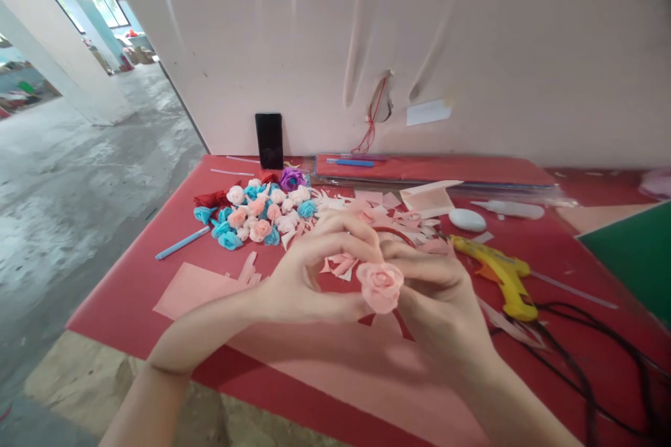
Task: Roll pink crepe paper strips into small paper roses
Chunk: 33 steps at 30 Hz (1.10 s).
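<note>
A pink paper rose (381,287) is held up between my two hands, its open petals facing me. My left hand (319,279) curls round from the left, its thumb and fingertips closed at the flower's edge. On the other side, my right hand (440,286) pinches the rose's base with thumb and fingers. Behind my hands lie many pink paper scraps (367,206), partly covered by my fingers. Beneath my forearms spreads a large pink paper sheet (335,356).
Finished paper roses (261,229) in pink, white and blue sit in a heap at left, beside a blue pen (182,243). A yellow glue gun (498,272) with black cable lies right, near a white mouse-shaped object (467,220). A phone (269,141) leans against the white board (293,63).
</note>
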{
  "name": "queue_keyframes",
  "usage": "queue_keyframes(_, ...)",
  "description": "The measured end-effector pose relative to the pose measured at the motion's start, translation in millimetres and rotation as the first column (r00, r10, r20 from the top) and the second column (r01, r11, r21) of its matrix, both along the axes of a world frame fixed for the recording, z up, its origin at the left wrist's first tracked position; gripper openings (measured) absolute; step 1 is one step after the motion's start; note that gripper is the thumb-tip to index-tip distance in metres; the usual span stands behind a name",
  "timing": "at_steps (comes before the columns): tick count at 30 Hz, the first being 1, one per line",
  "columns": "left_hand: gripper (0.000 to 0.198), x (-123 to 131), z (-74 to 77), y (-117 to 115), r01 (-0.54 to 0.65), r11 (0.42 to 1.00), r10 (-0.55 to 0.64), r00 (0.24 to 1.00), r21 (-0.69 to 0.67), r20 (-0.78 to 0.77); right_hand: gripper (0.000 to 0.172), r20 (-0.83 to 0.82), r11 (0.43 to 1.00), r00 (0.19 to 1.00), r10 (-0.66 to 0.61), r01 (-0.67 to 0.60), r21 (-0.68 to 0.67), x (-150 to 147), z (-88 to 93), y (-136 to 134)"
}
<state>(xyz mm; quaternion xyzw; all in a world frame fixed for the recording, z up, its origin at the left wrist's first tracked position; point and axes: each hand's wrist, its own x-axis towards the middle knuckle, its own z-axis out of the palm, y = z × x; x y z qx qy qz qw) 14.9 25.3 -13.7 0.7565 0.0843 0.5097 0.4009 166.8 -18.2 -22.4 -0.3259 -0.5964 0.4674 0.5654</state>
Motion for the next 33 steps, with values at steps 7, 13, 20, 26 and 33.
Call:
queue_keyframes(7,0.029,-1,3.7,-7,-0.237,0.965,0.24,0.971,0.108,-0.016,0.008,-0.038,0.999,0.998,-0.042,0.042,-0.013,3,-6.9,-1)
queue_keyframes(13,0.013,-1,9.8,-9,-0.344,0.894,0.367,0.93,0.288,-0.029,0.013,-0.036,0.997,0.997,-0.074,0.076,0.035,-1,-10.6,-1)
queue_keyframes(20,0.008,0,9.1,-9,-0.411,0.836,0.435,0.9,0.365,0.019,0.018,0.002,0.987,0.993,-0.117,0.116,0.115,-2,-8.6,1)
queue_keyframes(26,0.012,-4,9.3,-10,-0.392,0.83,0.435,0.9,0.397,-0.018,0.021,0.056,0.967,0.981,-0.183,0.17,0.189,-4,-5.9,-2)
queue_keyframes(33,0.021,3,4.4,-11,-0.454,0.807,0.446,0.888,0.378,0.114,0.028,0.048,0.941,0.971,-0.236,0.215,0.263,-8,-0.8,-8)
